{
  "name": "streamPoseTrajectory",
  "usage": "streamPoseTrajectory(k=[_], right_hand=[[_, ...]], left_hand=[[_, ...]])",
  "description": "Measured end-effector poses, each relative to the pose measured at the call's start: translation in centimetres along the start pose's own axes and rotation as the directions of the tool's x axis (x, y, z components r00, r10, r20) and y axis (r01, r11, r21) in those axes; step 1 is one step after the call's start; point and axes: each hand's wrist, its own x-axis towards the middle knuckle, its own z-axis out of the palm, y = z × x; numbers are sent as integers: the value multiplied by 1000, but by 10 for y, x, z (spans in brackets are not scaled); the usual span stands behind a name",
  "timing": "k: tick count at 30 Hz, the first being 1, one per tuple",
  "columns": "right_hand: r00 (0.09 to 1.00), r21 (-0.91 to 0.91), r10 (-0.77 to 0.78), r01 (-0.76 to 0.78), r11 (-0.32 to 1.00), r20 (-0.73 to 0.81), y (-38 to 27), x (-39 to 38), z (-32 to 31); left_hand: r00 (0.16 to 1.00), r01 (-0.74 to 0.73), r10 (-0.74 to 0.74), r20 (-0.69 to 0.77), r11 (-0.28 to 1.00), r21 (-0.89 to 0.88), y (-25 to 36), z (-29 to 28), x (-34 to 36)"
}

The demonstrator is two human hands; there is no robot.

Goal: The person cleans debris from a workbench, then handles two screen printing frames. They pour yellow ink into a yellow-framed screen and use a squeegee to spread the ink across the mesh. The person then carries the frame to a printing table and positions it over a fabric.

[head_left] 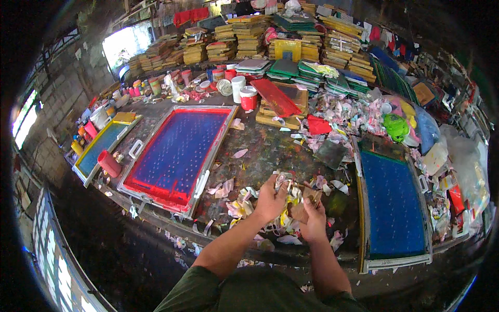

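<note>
Fingers (309,206) of the right hand (314,222) grasped a flat, brown, cardboard-like piece (299,212) at the frame's lower centre; the left hand (269,202) clutched crumpled, whitish scraps (283,179). To onlookers, the handling seemed unfinished, loose pink-and-yellow scraps (240,207) lying on the dark, stained table (260,141).

I log a red-edged screen (176,148) at the table's (265,148) front edge, left of centre. Toward the left corner: a yellow-edged screen (104,148), red cup (109,163) just beside it. A blue screen (392,205) reaches the front edge toward the right corner. Farther back I note a white tub (237,88), a red tub (248,99) and, toward the right edge, a green bag (396,128). Wooden stacks (252,39) rise along the back edge.
</note>
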Motion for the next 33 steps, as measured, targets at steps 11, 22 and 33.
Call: streamPoseTrajectory(k=[11, 22, 33], right_hand=[[998, -49, -55, 57, 997, 45, 22, -25, -11], [971, -248, 43, 17, 969, 235, -6, -36, -49], [949, -428, -263, 167, 888, -174, -41, -34, -90]], left_hand=[[952, -306, 286, 112, 856, 416, 6, -15, 2], [690, -724, 568, 449, 527, 446, -8, -41, -1], [938, -279, 322, -131, 922, 267, -39, -14, 19]])
